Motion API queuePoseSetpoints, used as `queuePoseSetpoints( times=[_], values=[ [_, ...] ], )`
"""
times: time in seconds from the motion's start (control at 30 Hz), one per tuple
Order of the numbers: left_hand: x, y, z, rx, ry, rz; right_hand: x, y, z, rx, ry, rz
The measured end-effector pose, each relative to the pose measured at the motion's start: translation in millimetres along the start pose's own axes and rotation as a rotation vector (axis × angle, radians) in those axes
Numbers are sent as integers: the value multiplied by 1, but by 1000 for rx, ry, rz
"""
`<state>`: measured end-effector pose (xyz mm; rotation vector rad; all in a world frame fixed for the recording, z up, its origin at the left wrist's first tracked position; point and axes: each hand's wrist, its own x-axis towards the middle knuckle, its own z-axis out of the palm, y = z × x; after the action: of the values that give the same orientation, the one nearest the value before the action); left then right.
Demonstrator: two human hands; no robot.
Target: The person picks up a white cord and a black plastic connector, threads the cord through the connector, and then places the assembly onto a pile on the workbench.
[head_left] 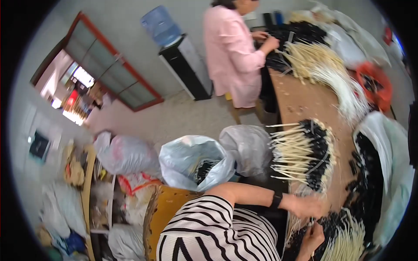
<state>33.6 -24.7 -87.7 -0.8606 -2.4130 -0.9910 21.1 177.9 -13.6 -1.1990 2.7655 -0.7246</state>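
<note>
Left hand [308, 206] blurred; thin piece [311, 221] at right hand [313, 238] indistinct.

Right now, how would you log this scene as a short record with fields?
Left hand: blurred, close to the right hand; grip unclear
Right hand: curled; held piece, if any, unclear
Near right hand: bunch of pale strands
Worktable: bears a cream-and-black strand bundle
Co-worker: in pink, at the worktable's far end
Beside worktable: open whitish plastic bag
Background: water dispenser, blue bottle
</note>
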Motion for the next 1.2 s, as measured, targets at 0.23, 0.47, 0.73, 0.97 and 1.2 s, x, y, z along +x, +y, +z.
queuePoseSetpoints(
  times=[0.23, 0.47, 0.73, 0.97, 1.2],
  values=[
    [6, 23, -76, 192, 34, -157, 31, 6, -67, -131, -80, 69],
    [2, 27, -76, 250, 123, -450, 42, -41, -60, 928, 52, 269],
    [37, 44, -63, -638, 58, -722, 21, -47, -36, 15, -213, 192],
    [31, 45, -77, -350, -66, -761, 18, -45, -15, 362, 122, 238],
    [53, 45, -59, -97, -243, -399, -9, -33, -16, 252, 454, 430]
  ],
)
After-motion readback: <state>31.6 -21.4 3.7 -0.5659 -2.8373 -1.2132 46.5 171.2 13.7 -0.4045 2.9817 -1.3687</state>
